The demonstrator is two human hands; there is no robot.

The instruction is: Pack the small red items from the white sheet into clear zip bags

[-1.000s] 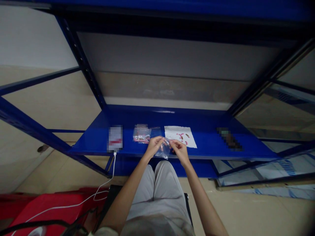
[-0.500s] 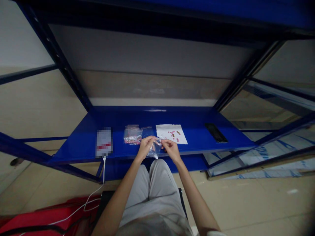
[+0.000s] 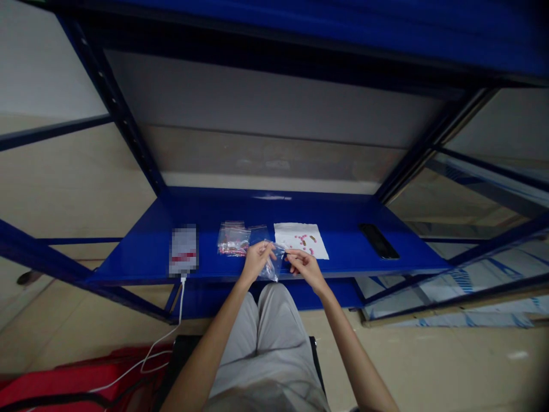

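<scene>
A clear zip-lock bag point(image 3: 273, 269) hangs over the front edge of the blue shelf. My left hand point(image 3: 257, 258) is closed on its left side, thumb and fingers pinching the plastic. At the bag's upper right edge, my right hand point(image 3: 304, 265) has its thumb and forefinger pinched together on the plastic. Whether anything small is between those fingertips is too fine to make out. Behind my right hand, a white sheet of paper point(image 3: 285, 233) bears several small pink pieces point(image 3: 302, 237) and a few brownish ones point(image 3: 313, 238). Several small clear bags point(image 3: 234, 238) with pink contents lie left of my left hand.
On the blue shelf point(image 3: 334, 229), a black phone point(image 3: 379, 241) lies to the right. A blurred white device point(image 3: 183, 250) with a white cable point(image 3: 182, 297) lies at the left. Blue uprights frame both sides, and another blue shelf crosses overhead.
My right hand has drawn slightly apart from my left, widening the stretch of bag between them. The whole view has shifted a little.
</scene>
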